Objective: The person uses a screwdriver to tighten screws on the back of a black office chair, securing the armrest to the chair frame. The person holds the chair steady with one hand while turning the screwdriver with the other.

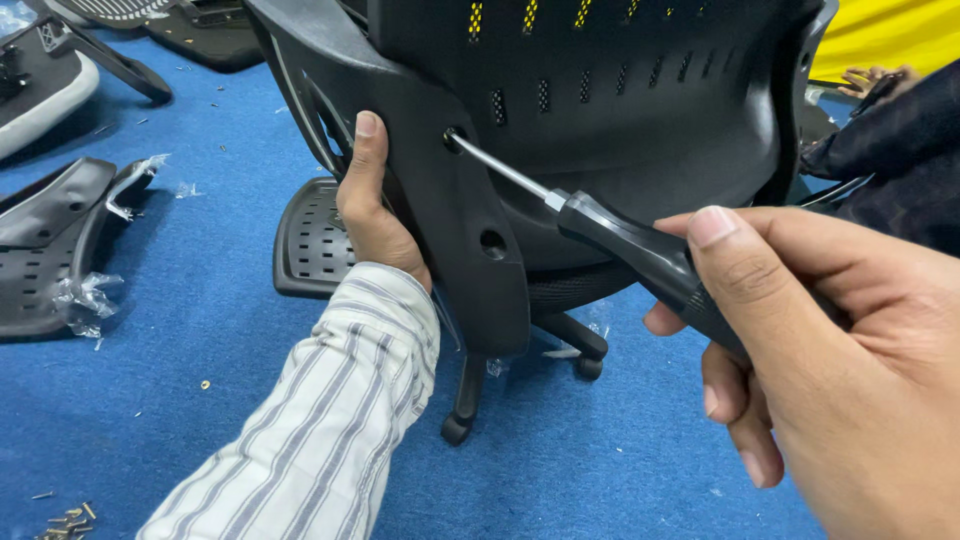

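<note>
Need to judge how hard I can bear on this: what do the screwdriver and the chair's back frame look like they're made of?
Screwdriver, held in the right hand: bright, shiny shaft, likely steel; black handle with a textured grip, probably plastic or rubber. Back frame, steadied by the left hand: smooth, slightly glossy black with moulded holes, which looks like plastic. The panel above it shows slots with yellow behind.

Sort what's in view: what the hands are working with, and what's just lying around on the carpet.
In use: screwdriver in right hand; chair back bracket gripped by left hand.

Lying about: loose screws, spare armrest parts, plastic wrapping, seat pan.
</note>
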